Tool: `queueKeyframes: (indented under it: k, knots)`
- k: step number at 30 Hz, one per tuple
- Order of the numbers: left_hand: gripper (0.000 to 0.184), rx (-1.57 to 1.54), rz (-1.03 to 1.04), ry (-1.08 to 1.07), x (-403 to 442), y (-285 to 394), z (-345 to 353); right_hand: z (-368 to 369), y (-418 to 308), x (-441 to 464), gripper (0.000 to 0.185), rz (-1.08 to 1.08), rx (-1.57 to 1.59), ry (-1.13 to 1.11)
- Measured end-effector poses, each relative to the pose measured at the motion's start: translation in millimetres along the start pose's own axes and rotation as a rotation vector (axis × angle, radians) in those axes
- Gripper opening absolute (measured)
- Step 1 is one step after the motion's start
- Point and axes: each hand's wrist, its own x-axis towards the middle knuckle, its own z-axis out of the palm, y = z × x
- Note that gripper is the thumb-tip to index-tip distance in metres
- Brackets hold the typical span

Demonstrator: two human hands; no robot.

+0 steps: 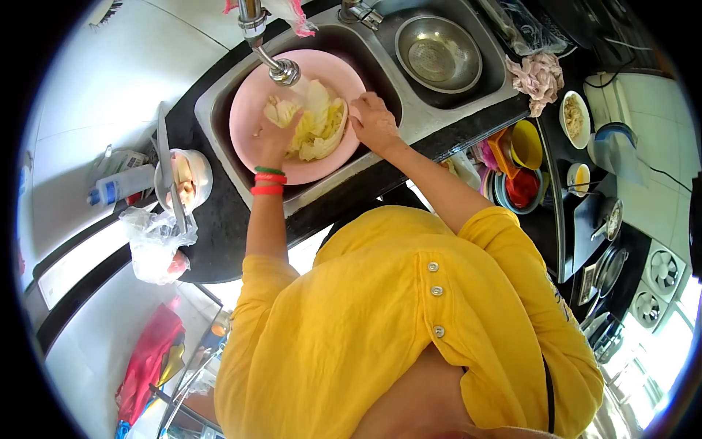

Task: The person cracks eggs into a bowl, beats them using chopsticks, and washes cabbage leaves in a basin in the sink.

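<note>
A pink basin [248, 143] sits in the left sink bowl under the tap [284, 72]. Pale green and yellow cabbage leaves [319, 130] lie inside it. My left hand [280, 140] is down in the basin beside the leaves, red and green bands on its wrist; its fingers are blurred, so their grip does not show. At the basin's right side, my right hand [374, 123] is closed over the rim, with the fingertips at the inner edge near the leaves.
In the right sink bowl sits a steel strainer bowl [439, 55]. A crumpled pink cloth [540, 79] lies at the sink's right corner. On the left counter, a knife [170, 168] rests across a white tub [194, 183], beside a plastic bag [157, 241]. Several colored bowls [525, 146] stand right.
</note>
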Motion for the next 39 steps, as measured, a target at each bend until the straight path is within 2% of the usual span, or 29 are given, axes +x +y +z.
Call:
queueKeyframes:
  k: [1,2,4,5,7,8,10,11,12,14,15,17,18,20,21,23,27,29,30,32,33,35,36,38,39]
  knots:
    - [0.101,0.082,-0.125,-0.030,-3,-1,17,-1,-1,-1,0.042,0.031,-0.010,0.071]
    - [0.111,0.168,-0.247,-0.071,-6,-1,35,-1,-1,-1,0.042,0.029,-0.013,0.068]
    - [0.100,0.561,-0.215,0.004,-12,43,56,1,-1,1,0.062,0.237,0.002,-0.036]
    - [0.100,0.557,-0.218,0.004,-14,49,60,4,-1,1,0.062,0.235,-0.002,-0.039]
    - [0.093,0.740,-0.090,-0.178,-15,52,65,12,-1,2,0.066,0.289,-0.057,-0.158]
    - [0.093,0.736,-0.093,-0.178,-11,48,59,15,0,4,0.066,0.287,-0.061,-0.161]
    - [0.090,0.889,0.218,-0.418,2,23,38,17,-1,4,0.067,0.312,-0.082,-0.250]
    - [0.089,0.929,0.326,-0.468,8,9,31,19,-1,4,0.067,0.309,-0.083,-0.251]
    - [0.089,0.928,0.323,-0.466,10,8,20,20,0,3,0.067,0.303,-0.077,-0.223]
    - [0.085,0.993,0.545,-0.629,14,13,-1,21,2,1,0.067,0.294,-0.072,-0.196]
    - [0.085,0.993,0.543,-0.627,14,7,-4,22,3,0,0.067,0.303,-0.057,-0.204]
    - [0.082,0.653,0.385,-0.586,13,-11,1,21,3,0,0.067,0.308,-0.043,-0.213]
    - [0.082,0.653,0.383,-0.584,11,-19,11,20,2,0,0.067,0.300,-0.070,-0.222]
    - [0.076,0.259,0.437,-0.085,3,-27,33,18,0,0,0.068,0.289,-0.097,-0.231]
    - [0.076,0.262,0.431,-0.080,-3,-18,36,16,-1,0,0.068,0.306,-0.088,-0.241]
    - [0.073,0.637,0.086,-0.101,-14,6,48,16,-2,-1,0.069,0.314,-0.084,-0.255]
    - [0.060,0.802,0.080,-0.034,-17,7,61,19,-7,-3,0.069,0.341,-0.117,-0.279]
    - [0.045,0.886,0.034,-0.184,-14,13,51,19,-10,-4,0.069,0.340,-0.119,-0.291]
    - [0.045,0.885,0.022,-0.175,-14,8,49,21,-8,-7,0.069,0.332,-0.127,-0.272]
    - [0.034,0.627,0.181,-0.088,-13,-11,44,26,-4,-8,0.070,0.301,-0.124,-0.258]
    - [0.034,0.634,0.167,-0.076,-9,-26,44,29,-2,-11,0.070,0.274,-0.131,-0.226]
    - [0.027,0.241,0.390,-0.013,0,-57,40,30,-2,-14,0.070,0.259,-0.123,-0.194]
    - [0.027,0.250,0.379,-0.002,-2,-60,29,30,-4,-15,0.070,0.245,-0.115,-0.201]
    - [0.045,0.353,0.106,-0.253,-8,-52,5,30,-5,-20,0.069,0.275,-0.131,-0.191]
    - [0.045,0.355,0.098,-0.247,-14,-41,-7,30,-5,-19,0.069,0.267,-0.127,-0.196]
